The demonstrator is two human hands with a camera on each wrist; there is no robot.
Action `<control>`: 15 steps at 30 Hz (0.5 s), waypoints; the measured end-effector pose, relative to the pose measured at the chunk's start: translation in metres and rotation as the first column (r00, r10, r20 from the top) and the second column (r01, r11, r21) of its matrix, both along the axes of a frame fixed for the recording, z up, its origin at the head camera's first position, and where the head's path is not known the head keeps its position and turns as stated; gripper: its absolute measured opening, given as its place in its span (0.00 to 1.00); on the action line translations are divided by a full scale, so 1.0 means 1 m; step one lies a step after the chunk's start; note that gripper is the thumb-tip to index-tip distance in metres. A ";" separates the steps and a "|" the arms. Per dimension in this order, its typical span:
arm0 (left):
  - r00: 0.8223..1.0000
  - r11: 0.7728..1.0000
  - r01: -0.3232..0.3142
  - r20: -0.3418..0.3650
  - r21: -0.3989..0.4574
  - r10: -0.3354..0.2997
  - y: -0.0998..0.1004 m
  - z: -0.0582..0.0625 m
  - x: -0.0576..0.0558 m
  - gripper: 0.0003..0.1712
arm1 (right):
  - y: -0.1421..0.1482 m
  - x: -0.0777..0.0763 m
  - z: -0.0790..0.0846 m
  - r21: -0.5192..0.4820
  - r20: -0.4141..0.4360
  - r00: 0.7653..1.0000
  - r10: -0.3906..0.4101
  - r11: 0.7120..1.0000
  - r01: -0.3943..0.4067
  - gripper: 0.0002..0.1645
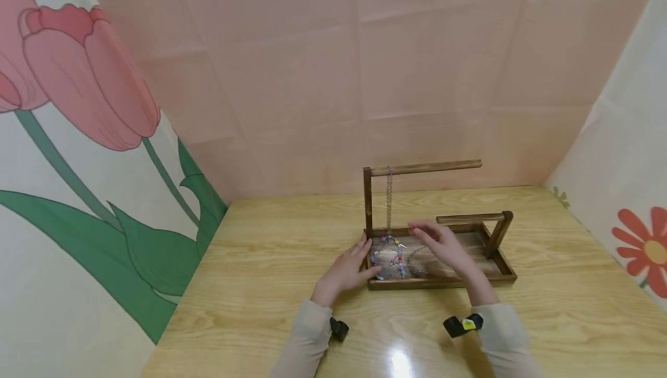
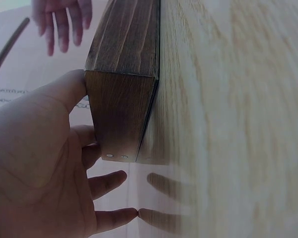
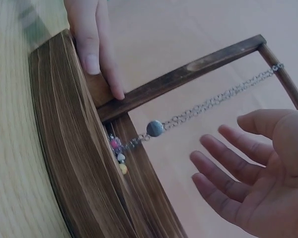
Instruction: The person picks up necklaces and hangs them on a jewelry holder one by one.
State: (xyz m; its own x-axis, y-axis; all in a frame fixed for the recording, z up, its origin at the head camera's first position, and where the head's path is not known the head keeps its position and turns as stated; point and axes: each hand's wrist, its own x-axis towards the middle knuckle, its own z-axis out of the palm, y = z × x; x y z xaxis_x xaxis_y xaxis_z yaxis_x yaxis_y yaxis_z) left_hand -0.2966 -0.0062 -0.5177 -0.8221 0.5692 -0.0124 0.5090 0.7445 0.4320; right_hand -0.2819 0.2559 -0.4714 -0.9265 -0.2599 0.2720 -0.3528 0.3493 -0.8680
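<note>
A brown wooden jewelry stand (image 1: 443,283) has a shallow tray and two raised arms. My left hand (image 1: 345,271) rests against its left end, thumb over the front edge, fingers mostly straight. Above the tray hovers my right hand (image 1: 443,245), fingers loosely bent and holding nothing. From the taller arm hangs a silver chain necklace (image 1: 389,198) with a dark round pendant (image 3: 155,128), in front of the right hand in the right wrist view. Colored beaded jewelry (image 1: 400,256) lies in the tray's left part, with another silver chain (image 1: 417,272) beside it.
The taller bar (image 1: 427,168) rises from the left post, and a lower bar (image 1: 469,217) from the right post. Around the stand spreads a light wooden table (image 1: 271,250). A pink cloth wall (image 1: 312,77) stands behind it.
</note>
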 end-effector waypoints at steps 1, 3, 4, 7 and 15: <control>1.000 1.000 0.003 -0.001 -0.002 -0.003 0.000 0.000 0.000 0.44 | 0.001 0.000 -0.001 0.006 -0.001 1.000 0.006 1.000 -0.006 0.21; 1.000 1.000 0.005 -0.005 -0.003 -0.005 0.000 0.000 0.000 0.44 | 0.003 0.000 -0.002 0.013 0.001 1.000 0.018 1.000 -0.018 0.21; 1.000 1.000 0.007 -0.004 -0.003 -0.007 0.000 0.000 0.000 0.44 | 0.004 0.000 -0.003 0.019 0.002 1.000 0.024 1.000 -0.024 0.21; 1.000 1.000 0.007 -0.012 -0.008 -0.007 0.000 -0.001 0.001 0.44 | 0.006 0.000 -0.004 0.028 0.005 0.999 0.033 0.999 -0.033 0.21; 1.000 1.000 0.003 -0.016 -0.006 -0.003 0.000 -0.004 -0.002 0.44 | 0.008 0.000 -0.002 0.087 -0.023 0.999 0.041 0.995 -0.039 0.19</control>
